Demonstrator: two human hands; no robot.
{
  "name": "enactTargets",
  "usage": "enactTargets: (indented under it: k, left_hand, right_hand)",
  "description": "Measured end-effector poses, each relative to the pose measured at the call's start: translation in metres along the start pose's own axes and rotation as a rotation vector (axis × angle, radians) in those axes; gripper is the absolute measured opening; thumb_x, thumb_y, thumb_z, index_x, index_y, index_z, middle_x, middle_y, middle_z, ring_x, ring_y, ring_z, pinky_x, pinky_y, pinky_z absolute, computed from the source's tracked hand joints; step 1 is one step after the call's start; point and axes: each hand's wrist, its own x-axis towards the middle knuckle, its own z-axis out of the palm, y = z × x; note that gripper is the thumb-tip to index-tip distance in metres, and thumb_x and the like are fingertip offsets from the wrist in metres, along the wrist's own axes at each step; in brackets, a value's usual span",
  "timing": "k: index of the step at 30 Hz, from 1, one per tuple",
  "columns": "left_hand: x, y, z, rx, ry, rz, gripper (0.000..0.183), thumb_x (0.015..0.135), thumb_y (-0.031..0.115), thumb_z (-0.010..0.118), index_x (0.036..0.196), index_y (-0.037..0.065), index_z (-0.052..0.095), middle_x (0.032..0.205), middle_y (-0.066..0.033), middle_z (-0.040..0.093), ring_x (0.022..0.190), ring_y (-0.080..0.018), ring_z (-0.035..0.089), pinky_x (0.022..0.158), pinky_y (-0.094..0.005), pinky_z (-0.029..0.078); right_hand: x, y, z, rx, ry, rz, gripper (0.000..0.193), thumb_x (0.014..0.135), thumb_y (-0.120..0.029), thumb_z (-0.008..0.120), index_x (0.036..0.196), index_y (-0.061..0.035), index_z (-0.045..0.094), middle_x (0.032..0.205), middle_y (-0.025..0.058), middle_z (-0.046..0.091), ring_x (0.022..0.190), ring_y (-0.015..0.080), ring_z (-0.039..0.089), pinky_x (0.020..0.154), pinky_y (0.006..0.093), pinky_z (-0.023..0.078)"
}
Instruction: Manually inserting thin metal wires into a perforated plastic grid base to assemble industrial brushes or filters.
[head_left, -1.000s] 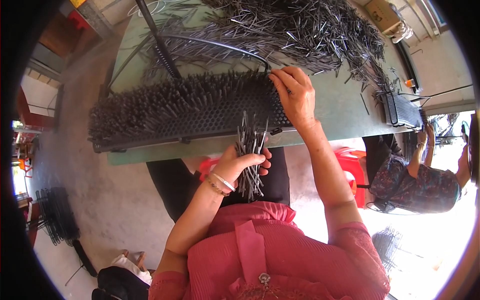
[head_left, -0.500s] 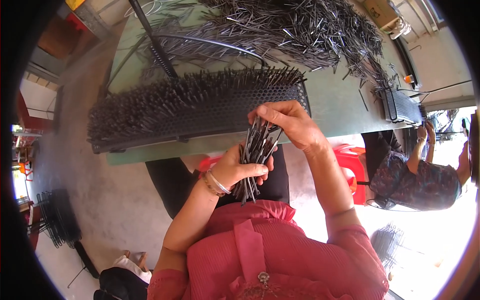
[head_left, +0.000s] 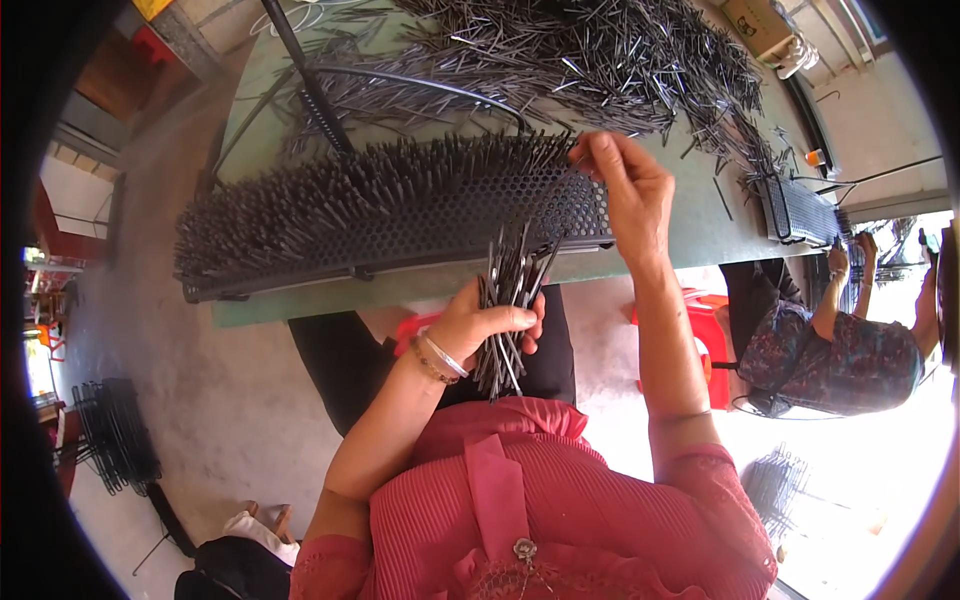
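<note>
My left hand (head_left: 485, 322) is closed around a bundle of thin black sticks (head_left: 513, 268), fanned out above the fist and poking out below it. A black perforated metal rack (head_left: 480, 212) lies along the near edge of the table, with many similar sticks (head_left: 300, 205) standing upright in its holes. At the rack's far right corner is my right hand (head_left: 632, 185), its thumb and fingertips pinched on what looks like one thin black stick. The exact tip of that stick is hard to make out against the dark holes.
A big heap of loose black sticks (head_left: 610, 60) covers the back of the green table (head_left: 680, 235). A black metal bar frame (head_left: 310, 90) rises behind the rack. At right, another person (head_left: 830, 340) works at a second rack (head_left: 805, 212). A red stool (head_left: 705, 340) stands between us.
My right hand has moved up and away from the bundle to the far right part of the rack. The left hand stays near the same place, still holding the bundle.
</note>
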Motion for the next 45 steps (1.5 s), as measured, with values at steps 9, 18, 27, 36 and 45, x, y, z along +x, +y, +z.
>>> enactTargets:
  k: [9,18,27,36,45]
  left_hand:
    - [0.009,-0.004,0.003,-0.17,0.187,-0.057,0.038,0.078,0.009,0.06,0.114,-0.001,0.054,0.091,-0.008,0.061,0.082,-0.0173,0.061,0.076,-0.0339,0.054]
    - [0.011,-0.009,-0.004,-0.222,0.217,-0.052,0.028,0.079,0.009,0.06,0.105,0.002,0.056,0.086,-0.0051,0.059,0.079,-0.0156,0.06,0.076,-0.0362,0.055]
    - [0.007,-0.005,-0.003,-0.243,0.215,-0.086,0.018,0.081,0.013,0.063,0.094,0.005,0.055,0.081,-0.0026,0.055,0.071,-0.0132,0.057,0.066,-0.0321,0.052]
    - [0.005,0.01,0.007,-0.205,0.221,0.047,0.019,0.079,0.016,0.063,0.091,0.003,0.055,0.069,-0.0054,0.056,0.062,-0.0155,0.057,0.059,-0.028,0.048]
    - [0.0,0.036,0.029,-0.166,0.284,0.422,0.014,0.08,0.006,0.06,0.092,0.003,0.054,0.076,-0.0049,0.056,0.066,-0.014,0.056,0.063,-0.0297,0.048]
  right_hand:
    - [0.027,0.033,0.002,-0.358,0.087,-0.283,0.018,0.089,-0.012,0.06,0.1,0.0014,0.066,0.083,0.0062,0.068,0.077,0.0086,0.061,0.072,0.0218,0.047]
    - [0.028,0.033,0.01,-0.373,0.115,-0.391,0.014,0.086,-0.01,0.062,0.094,0.0012,0.066,0.08,0.0101,0.067,0.069,0.0155,0.061,0.063,0.0253,0.048]
    - [0.025,0.049,0.015,-0.605,0.103,-0.598,0.011,0.08,-0.012,0.067,0.087,-0.0035,0.067,0.081,0.0069,0.063,0.069,0.0244,0.056,0.065,0.035,0.043]
    - [0.019,0.052,0.018,-0.782,0.106,-0.637,0.013,0.077,-0.013,0.068,0.089,-0.0062,0.068,0.097,0.0057,0.062,0.078,0.0227,0.053,0.072,0.0342,0.041]
    - [-0.066,0.015,0.034,0.476,0.058,0.314,0.048,0.095,-0.042,0.044,0.109,0.0013,0.06,0.104,0.0082,0.062,0.096,0.0167,0.055,0.086,0.0341,0.041]
